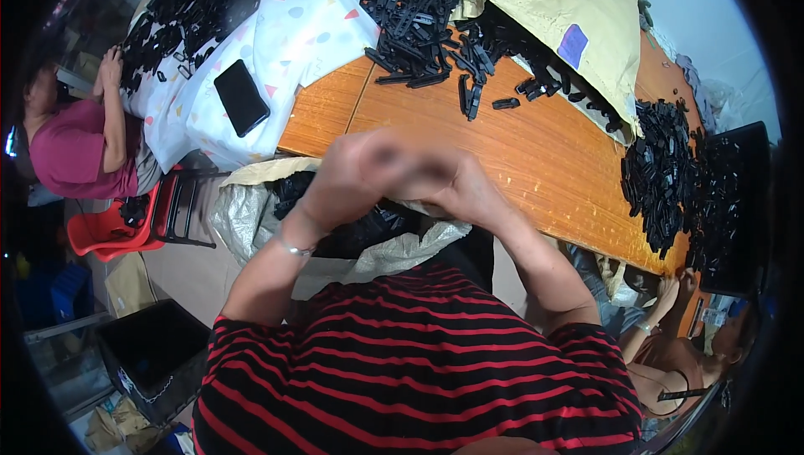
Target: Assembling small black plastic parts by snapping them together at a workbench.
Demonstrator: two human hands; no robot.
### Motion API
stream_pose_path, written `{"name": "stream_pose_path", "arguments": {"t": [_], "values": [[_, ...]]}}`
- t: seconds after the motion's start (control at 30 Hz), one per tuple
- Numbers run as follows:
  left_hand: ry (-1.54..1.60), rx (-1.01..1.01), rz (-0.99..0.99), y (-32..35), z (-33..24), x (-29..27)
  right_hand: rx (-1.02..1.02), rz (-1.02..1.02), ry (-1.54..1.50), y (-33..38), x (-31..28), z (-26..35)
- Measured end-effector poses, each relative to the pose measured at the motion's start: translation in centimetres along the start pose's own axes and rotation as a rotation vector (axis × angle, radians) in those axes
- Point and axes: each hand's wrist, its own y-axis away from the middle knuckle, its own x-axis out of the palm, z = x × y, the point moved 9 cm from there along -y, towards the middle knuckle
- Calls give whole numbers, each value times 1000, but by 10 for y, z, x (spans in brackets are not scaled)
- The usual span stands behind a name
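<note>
My left hand (pixel 343 177) and my right hand (pixel 466 185) meet above the near edge of the wooden table (pixel 419 128), fingers curled in toward each other. Blur covers the fingertips; dark spots show there, but whatever they hold cannot be made out. Below my hands an open woven sack (pixel 243 219) sits against my lap, with black plastic pieces (pixel 381 224) inside. Beyond my hands a heap of slim black plastic parts (pixel 419 23) lies on the table, with a few loose ones (pixel 505 104) nearer to me.
A dark phone (pixel 242 97) rests on a patterned white sheet (pixel 289 32) at left. A large paper sack (pixel 578 11) spills black parts. Another pile (pixel 662 170) lies right, beside a black tray (pixel 737 204). People sit at both sides; a red chair (pixel 117 233) and black crate (pixel 155 350) stand left.
</note>
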Motion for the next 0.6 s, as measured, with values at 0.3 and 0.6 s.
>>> {"name": "stream_pose_path", "arguments": {"t": [0.3,0.6], "values": [[-358,251,125,13,-17,-26,-242,-407,839,0,-123,-14],[-687,548,-9,-125,20,70,-155,-309,1078,-16,-131,-46]]}}
